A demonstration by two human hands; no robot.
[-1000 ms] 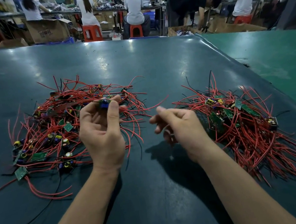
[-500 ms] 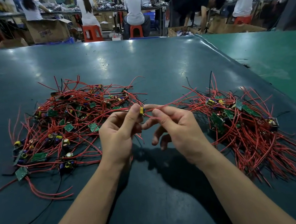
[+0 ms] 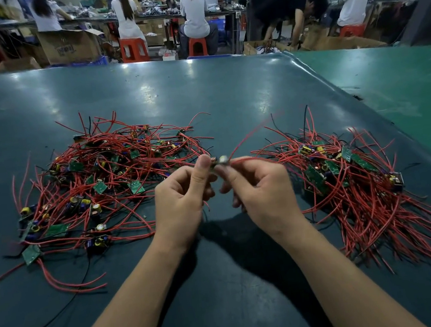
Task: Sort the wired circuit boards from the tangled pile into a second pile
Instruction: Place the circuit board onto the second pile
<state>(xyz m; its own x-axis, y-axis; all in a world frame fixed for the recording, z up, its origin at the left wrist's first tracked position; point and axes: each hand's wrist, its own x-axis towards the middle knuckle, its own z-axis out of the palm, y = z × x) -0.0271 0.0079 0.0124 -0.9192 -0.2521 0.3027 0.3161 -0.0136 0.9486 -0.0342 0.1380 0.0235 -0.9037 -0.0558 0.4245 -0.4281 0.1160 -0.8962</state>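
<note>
At centre frame, the left hand and right hand meet above the dark teal table, both pinching one small wired circuit board, blurred, with a silvery round part and thin red leads trailing right and up. Left of the hands sprawls the tangled pile of green boards and red wires; at right lies the second pile, its red leads fanning toward the lower right.
</note>
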